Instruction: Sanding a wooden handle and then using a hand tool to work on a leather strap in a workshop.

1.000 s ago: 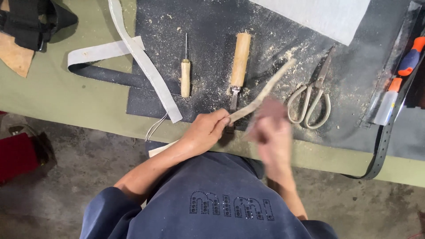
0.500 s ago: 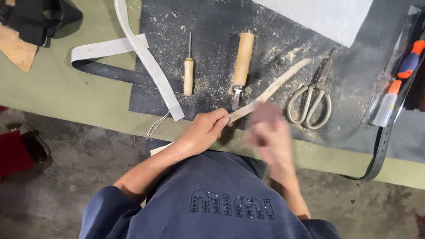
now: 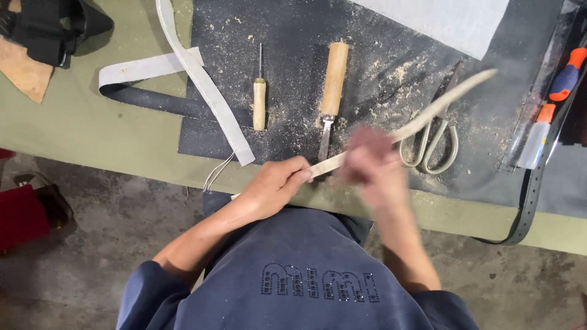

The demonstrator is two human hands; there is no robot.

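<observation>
A long, narrow strip of pale tan leather [image 3: 428,116] is held slanting over the near edge of the olive-green bench [image 3: 92,134], its far end rising to the right above a pair of pale metal scissors [image 3: 431,143]. Its near end is pinched by the left hand [image 3: 278,183], the fingers [image 3: 299,174] closed on the strip just beside the bench edge. The right hand [image 3: 370,165] is wrapped about the strip's middle, but it is blurred, so it cannot be told how tightly its fingers are closed.

A dark, rough mat [image 3: 379,36] scattered with pale shavings is spread on the bench. On it, far of the hands, a small awl with a round wooden handle [image 3: 260,98] and a chisel-like tool with a thicker wooden handle and flat metal blade [image 3: 330,91] are laid side by side, apart. To the left, a flat grey-white band of webbing [image 3: 202,91] is crossed over a dark strap [image 3: 153,101]. At the right, a black punched belt [image 3: 532,189] and an orange-handled tool [image 3: 565,76] are seen.
</observation>
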